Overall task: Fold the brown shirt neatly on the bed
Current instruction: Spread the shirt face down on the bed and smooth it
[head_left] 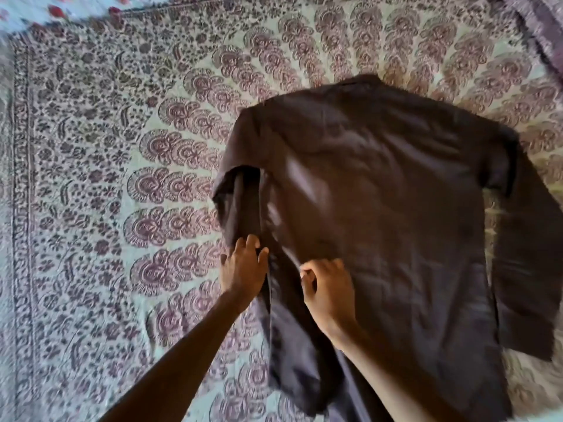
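The brown shirt (380, 208) lies back-up on the bed (106, 178), collar pointing away from me. Its left sleeve is folded down along the body's left edge; the right sleeve lies spread at the far right. My left hand (243, 266) grips the folded left sleeve near its lower part, fingers curled over the cloth. My right hand (327, 287) rests on the shirt body just beside it, fingers curled and pinching the fabric at the sleeve's edge. The picture is motion-blurred.
A patterned bedsheet with maroon floral prints covers the bed. A white cloth with red flowers (45, 10) lies at the far left corner, and a purple blanket (542, 32) at the far right corner.
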Tool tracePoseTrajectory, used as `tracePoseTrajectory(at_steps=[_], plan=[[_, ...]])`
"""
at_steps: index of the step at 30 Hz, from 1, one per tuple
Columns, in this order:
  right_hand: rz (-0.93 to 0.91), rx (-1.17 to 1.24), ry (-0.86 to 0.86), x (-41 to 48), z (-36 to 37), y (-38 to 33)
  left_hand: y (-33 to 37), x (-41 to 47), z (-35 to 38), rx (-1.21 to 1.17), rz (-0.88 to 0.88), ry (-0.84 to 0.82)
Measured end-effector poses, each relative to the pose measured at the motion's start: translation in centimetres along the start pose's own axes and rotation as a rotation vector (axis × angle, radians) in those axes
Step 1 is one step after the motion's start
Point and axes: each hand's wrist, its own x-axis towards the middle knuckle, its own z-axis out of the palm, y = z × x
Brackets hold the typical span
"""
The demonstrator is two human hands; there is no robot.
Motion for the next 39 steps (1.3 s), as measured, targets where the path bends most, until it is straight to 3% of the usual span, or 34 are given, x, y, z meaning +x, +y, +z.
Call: tracePoseTrajectory(at_steps=[3, 6, 9, 13, 15, 18, 20, 23, 26, 33, 37, 39], plan=[[0.034, -0.012, -0.049, -4.9, 1.3, -1.1, -0.9, -2.8, 1.7, 0.038, -0.151, 0.067], [0.079, -0.015, -0.097, -8.7, 3.4, -2.0, -1.7, -5.0, 2.4, -0.231, -0.301, 0.091], [0.115, -0.042, -0.088, -10.5, 5.1, -2.5, -2.4, -5.9, 2.1, -0.462, -0.216, 0.129], [0.145, -0.218, -0.005, -12.6, 6.7, -3.7, -4.4, -6.1, -0.8, -0.308, 0.039, 0.302], [0.195, -0.303, 0.021, -14.3, 7.6, -4.5, -6.6, -5.6, -2.4, -0.23, 0.007, 0.338], [0.272, -0.35, 0.067, -16.7, 9.0, -5.5, -10.6, -5.1, -3.1, 0.134, 0.014, 0.45], [0.313, -0.347, 0.104, -18.3, 10.0, -6.1, -11.7, -6.3, -1.9, 0.116, 0.156, 0.369], [0.314, -0.345, 0.141, -19.9, 11.1, -6.6, -10.9, -9.6, 1.2, -0.052, 0.319, 0.045], [0.32, -0.312, 0.142, -20.5, 11.6, -6.7, -9.2, -13.2, 3.4, -0.065, 0.397, -0.062], [0.164, 0.02, 0.073, -21.8, 11.3, -7.6, -7.6, -13.5, 3.6, -0.159, 0.033, -0.19], [0.209, -0.007, 0.173, -23.5, 10.5, -5.4, -9.4, -14.0, 3.7, -0.233, 0.015, -0.143], [0.18, -0.087, 0.12, -24.2, 10.3, -4.1, -10.7, -15.4, 4.2, -0.322, 0.016, -0.172]])
